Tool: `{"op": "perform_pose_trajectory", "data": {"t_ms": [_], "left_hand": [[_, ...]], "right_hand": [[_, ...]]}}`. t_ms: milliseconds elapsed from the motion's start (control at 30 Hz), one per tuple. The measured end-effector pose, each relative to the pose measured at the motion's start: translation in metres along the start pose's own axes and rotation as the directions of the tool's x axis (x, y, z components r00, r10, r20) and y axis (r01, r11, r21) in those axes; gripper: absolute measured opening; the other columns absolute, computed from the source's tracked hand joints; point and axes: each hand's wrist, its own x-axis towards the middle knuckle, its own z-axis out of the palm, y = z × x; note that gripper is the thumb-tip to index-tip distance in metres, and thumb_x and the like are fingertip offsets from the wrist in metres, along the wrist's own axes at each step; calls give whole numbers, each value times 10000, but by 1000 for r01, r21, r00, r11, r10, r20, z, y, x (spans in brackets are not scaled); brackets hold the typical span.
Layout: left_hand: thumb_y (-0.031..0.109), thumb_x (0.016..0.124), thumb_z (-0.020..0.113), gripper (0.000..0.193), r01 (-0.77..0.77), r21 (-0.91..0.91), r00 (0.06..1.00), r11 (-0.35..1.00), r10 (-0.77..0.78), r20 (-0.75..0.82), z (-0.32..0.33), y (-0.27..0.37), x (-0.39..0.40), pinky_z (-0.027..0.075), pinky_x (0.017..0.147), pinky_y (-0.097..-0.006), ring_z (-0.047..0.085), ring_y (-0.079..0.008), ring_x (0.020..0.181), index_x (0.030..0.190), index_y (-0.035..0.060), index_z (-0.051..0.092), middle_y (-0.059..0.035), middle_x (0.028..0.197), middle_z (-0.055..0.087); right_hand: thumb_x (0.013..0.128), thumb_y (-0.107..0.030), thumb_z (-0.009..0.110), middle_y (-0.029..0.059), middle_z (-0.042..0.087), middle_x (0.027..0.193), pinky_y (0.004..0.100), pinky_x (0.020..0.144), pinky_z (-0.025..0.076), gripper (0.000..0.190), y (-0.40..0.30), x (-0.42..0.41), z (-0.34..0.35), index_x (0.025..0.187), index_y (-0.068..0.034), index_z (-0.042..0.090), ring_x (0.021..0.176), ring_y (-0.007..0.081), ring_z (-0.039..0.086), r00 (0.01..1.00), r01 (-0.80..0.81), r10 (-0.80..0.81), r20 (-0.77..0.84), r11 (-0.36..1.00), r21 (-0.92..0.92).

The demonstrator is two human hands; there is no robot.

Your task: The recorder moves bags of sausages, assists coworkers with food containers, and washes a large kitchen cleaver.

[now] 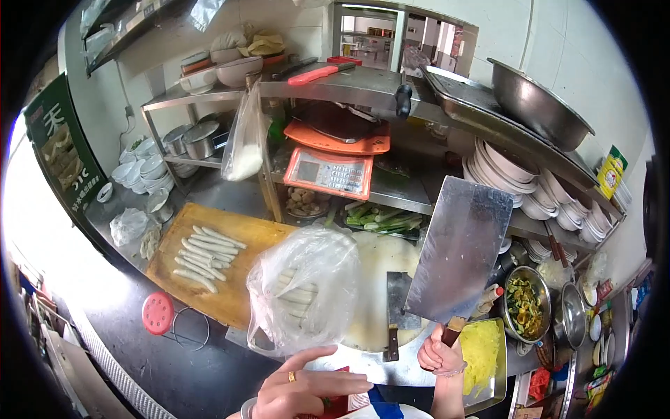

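My right hand [442, 352] grips the wooden handle of a wide cleaver [460, 249], its broad blade raised above the round white chopping board [366, 262]. Nothing is in my left hand [309, 385]; its fingers are spread just below a clear plastic bag [303, 293]. Through the film I see long pale food sticks, with the bag lying across two boards. More pale sticks [209, 254] rest in a cluster on the wooden board [256, 225] to the left. A second, smaller cleaver [399, 304] lies flat on the round board.
At the right are a metal tray of yellow shreds [479, 353] and a steel bowl of mixed vegetables [527, 304]. A red stool [158, 313] stands at the left. Behind the boards, a shelf unit holds an orange scale [328, 172], green stalks [384, 217] and stacked bowls [497, 167].
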Motion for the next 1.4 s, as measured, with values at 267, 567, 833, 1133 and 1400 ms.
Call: {"op": "perform_pose_trajectory", "data": {"t_ms": [267, 567, 833, 1133, 1400], "left_hand": [[118, 936, 416, 139, -2, -70, 996, 998, 8, 85, 5, 12, -12, 511, 783, -428, 660, -324, 789, 822, 41, 419, -285, 894, 627], [126, 837, 596, 338, -130, 49, 991, 990, 132, -33, -41, 40, -51, 439, 719, -445, 598, -276, 720, 1160, 78, 511, -166, 858, 613], [140, 846, 588, 327, -115, 104, 981, 988, 129, -146, -125, 78, -105, 435, 745, -479, 591, -260, 701, 1159, 86, 510, -155, 847, 614], [72, 787, 630, 243, -143, 319, 969, 937, 198, -146, -263, 110, -147, 447, 697, -397, 591, -270, 734, 1004, -31, 591, -153, 868, 611], [100, 823, 616, 196, -260, 167, 910, 951, 300, -287, -341, 105, -161, 444, 721, -380, 593, -232, 744, 993, 3, 616, -145, 890, 626]], "right_hand": [[838, -77, 591, 5, 363, 451, 238, 322, 284, 269, 4, -5, -2, 723, -77, 348, 320, 83, 335, 998, -49, 44, -42, 993, -105], [815, 1, 580, -1, 355, 467, 239, 336, 277, 211, 54, 30, 33, 763, -66, 387, 341, 82, 344, 976, -195, 205, 68, 972, -132], [815, -4, 585, -3, 350, 465, 241, 337, 265, 225, 126, 64, 110, 720, -60, 389, 341, 81, 331, 940, -302, 325, 105, 934, -190], [854, -88, 569, -29, 295, 449, 231, 298, 264, 218, 238, 99, 213, 772, -83, 367, 311, 76, 300, 928, -280, 332, 171, 922, -267], [840, -63, 591, -12, 328, 437, 236, 292, 291, 191, 284, 112, 258, 776, -51, 411, 301, 84, 336, 956, -290, 292, -27, 928, -236]]}}
